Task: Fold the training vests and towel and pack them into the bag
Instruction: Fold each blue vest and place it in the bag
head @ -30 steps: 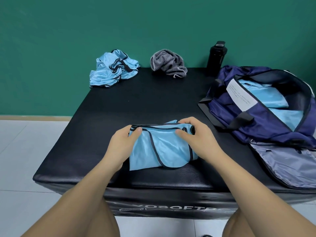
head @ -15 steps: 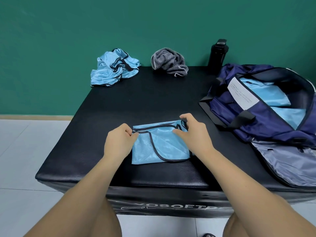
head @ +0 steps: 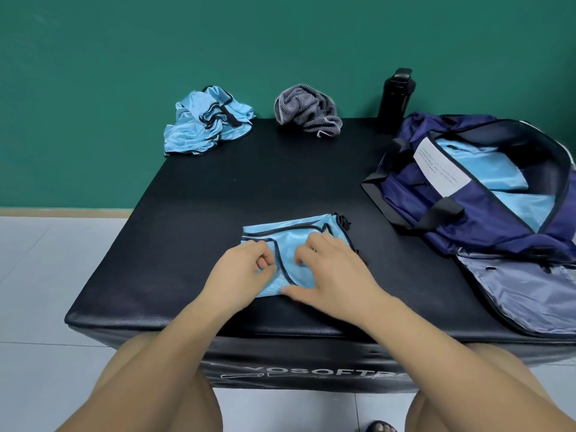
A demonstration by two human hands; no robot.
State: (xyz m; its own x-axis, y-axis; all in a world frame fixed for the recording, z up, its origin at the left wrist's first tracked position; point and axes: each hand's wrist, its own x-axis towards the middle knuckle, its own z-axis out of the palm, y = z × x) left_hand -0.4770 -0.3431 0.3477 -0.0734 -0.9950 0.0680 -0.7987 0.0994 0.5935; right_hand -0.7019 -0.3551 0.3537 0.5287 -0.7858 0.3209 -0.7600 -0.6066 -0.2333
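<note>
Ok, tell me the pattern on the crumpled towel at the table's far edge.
The crumpled towel is grey with thin dark stripes, seen in the head view.

The folded vest, light blue and dark-trimmed, lies flat under the left hand and right hand. Well beyond them sit a crumpled vest and grey towel (both bunched). To their right, the open navy bag holds blue fabric.
</note>
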